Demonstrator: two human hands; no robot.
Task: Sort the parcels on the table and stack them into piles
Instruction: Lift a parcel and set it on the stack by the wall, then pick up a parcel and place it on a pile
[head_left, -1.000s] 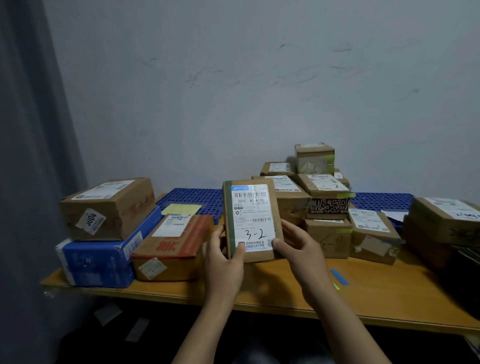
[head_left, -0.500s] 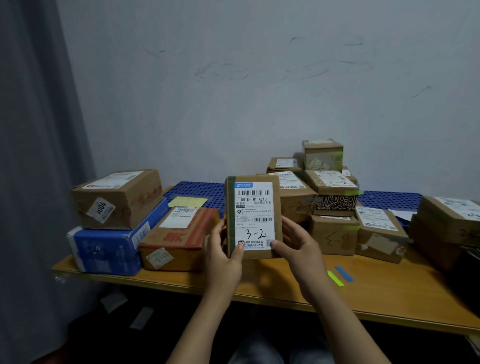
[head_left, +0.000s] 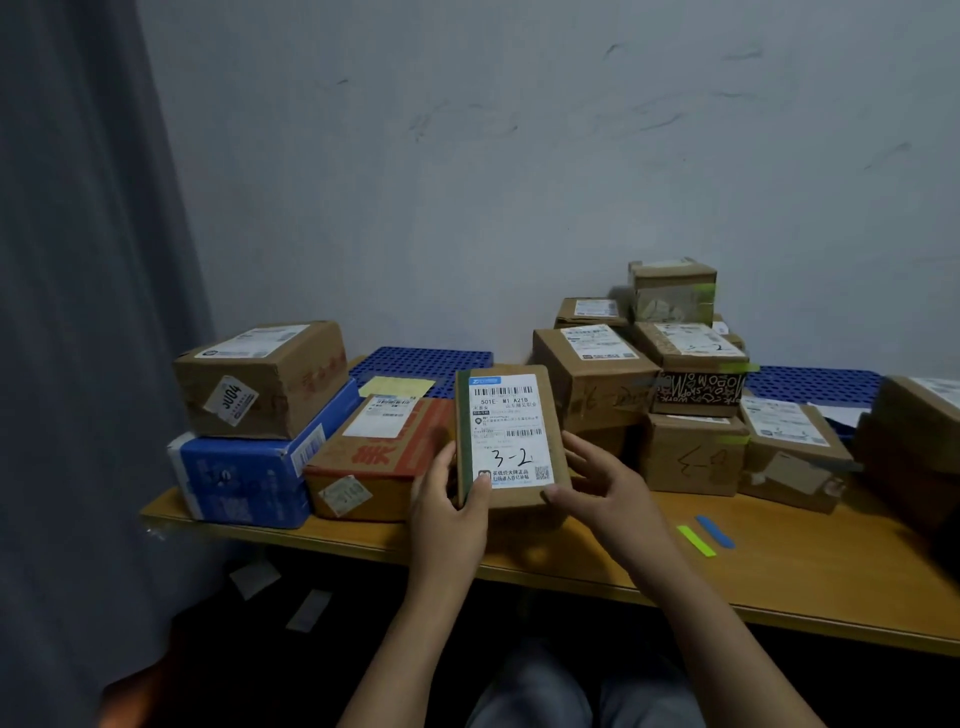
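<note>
Cardboard parcel (head_left: 511, 439) marked "3-2" is standing upright just above the worktop (head_left: 571, 556) in the head view, with its label facing the camera. The left hand (head_left: 449, 499) is pinching its lower left edge, thumb lying across the front. The right hand (head_left: 602, 488) is gripping the lower right corner, fingers (head_left: 587, 457) curling behind. Over the last second it is only straightening from a slight tilt, so the label is probably being read, with no pile chosen yet. The blue box (head_left: 244, 478) on the left and the brown pile (head_left: 691, 452) on the right are waiting.
</note>
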